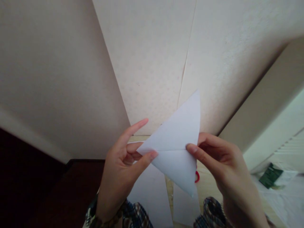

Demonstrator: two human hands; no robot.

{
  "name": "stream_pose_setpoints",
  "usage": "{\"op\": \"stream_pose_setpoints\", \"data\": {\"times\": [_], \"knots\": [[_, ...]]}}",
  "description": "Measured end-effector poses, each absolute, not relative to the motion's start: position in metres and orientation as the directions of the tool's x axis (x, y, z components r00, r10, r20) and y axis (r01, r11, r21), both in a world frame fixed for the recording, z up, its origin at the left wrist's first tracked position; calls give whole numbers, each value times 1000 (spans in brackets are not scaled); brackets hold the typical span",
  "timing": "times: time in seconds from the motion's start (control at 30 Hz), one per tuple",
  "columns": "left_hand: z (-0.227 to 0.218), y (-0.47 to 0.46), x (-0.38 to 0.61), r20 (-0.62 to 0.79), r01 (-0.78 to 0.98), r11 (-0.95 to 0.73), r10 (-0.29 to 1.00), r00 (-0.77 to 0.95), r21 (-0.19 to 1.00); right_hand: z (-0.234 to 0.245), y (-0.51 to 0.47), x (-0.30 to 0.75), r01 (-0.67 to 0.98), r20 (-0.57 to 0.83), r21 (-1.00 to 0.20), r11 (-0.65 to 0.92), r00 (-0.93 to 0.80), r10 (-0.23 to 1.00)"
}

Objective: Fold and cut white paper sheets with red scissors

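Observation:
I hold a folded white paper [177, 144] up in front of me, creased across its middle into a kite-like shape with a point up and a point down. My left hand [123, 167] pinches its left corner between thumb and fingers, index finger stretched out. My right hand [220, 164] pinches the right corner with thumb on the front. Both wrists show plaid sleeves.
Below the hands lie more white paper sheets [149, 196] on a light wooden surface [206, 183]. A small red object [197, 176] peeks out behind the folded paper. A dark green packet [270, 175] lies at the right. Pale walls fill the background; dark furniture [35, 186] sits lower left.

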State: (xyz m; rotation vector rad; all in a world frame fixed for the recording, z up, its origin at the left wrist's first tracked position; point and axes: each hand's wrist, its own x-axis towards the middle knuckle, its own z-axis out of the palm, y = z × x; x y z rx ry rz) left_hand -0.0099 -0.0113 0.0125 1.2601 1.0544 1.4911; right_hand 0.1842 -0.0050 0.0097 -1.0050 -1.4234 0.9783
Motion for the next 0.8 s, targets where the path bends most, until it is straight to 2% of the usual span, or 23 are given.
{"op": "stream_pose_setpoints", "data": {"times": [0.2,0.37,0.6,0.8], "knots": [[12,-9,-4,216,-41,-224,965,-145,974,10,-4,182,33,332,-942,334,-66,941],[12,-5,-5,116,43,-116,993,4,992,10,-3,183,32,330,-943,332,-55,942],[12,-6,1,36,-69,-42,996,-85,997,13,0,189,160,234,-954,252,-124,964],[13,-4,5,-54,-126,52,998,-13,991,16,1,192,284,289,-906,313,-122,949]]}}
